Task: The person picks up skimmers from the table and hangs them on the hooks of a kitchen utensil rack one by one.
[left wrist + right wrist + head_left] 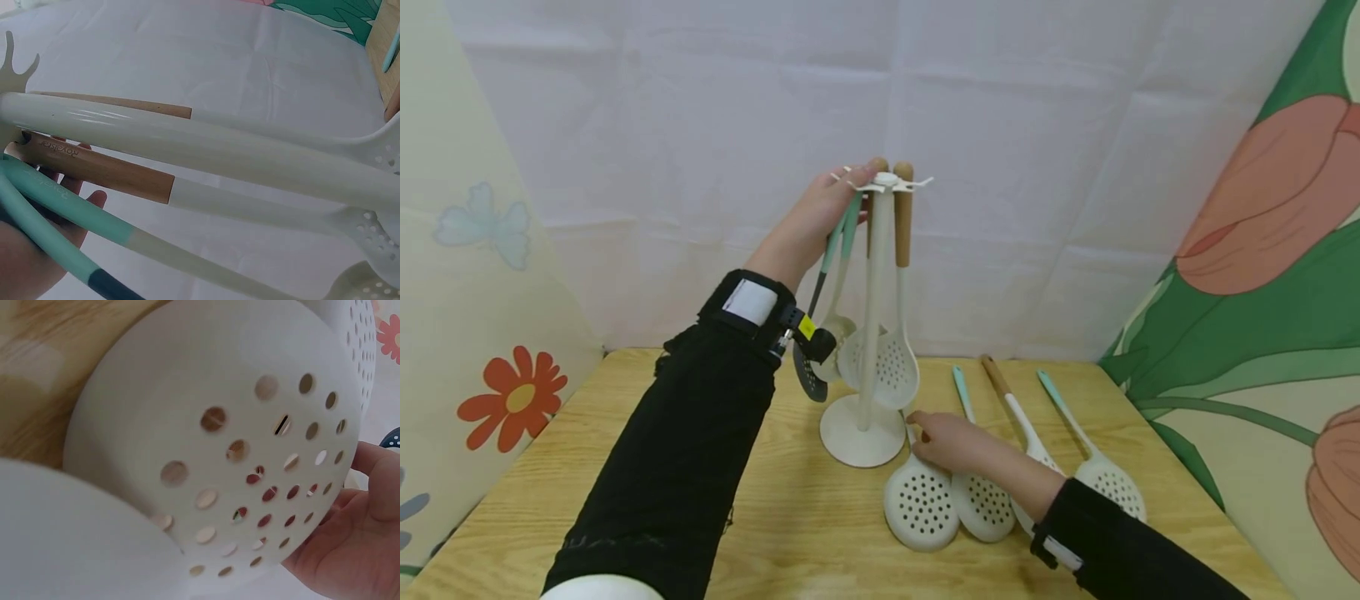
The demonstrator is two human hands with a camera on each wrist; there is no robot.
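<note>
A white utensil stand (874,292) rises from a round base on the wooden table (805,517). From the hooks at its top hang wood-handled skimmers (889,367) and teal-handled utensils (842,242). My left hand (829,210) is raised to the hooks and grips the teal handles. The left wrist view shows those teal handles (75,209) lying across my left hand (28,262), beside a wood handle (106,169) and the stand's pole (187,140). My right hand (946,442) is low by the base, fingers curled at the neck of a white perforated skimmer (920,504). Its bowl (212,444) fills the right wrist view, with my right hand (350,550) behind it.
To the right of the stand, several more utensils lie on the table: a teal-handled skimmer (981,504), a wood-handled spoon (1011,408) and another teal-handled skimmer (1108,483). A white cloth backdrop (1037,167) hangs behind, with flowered panels at both sides.
</note>
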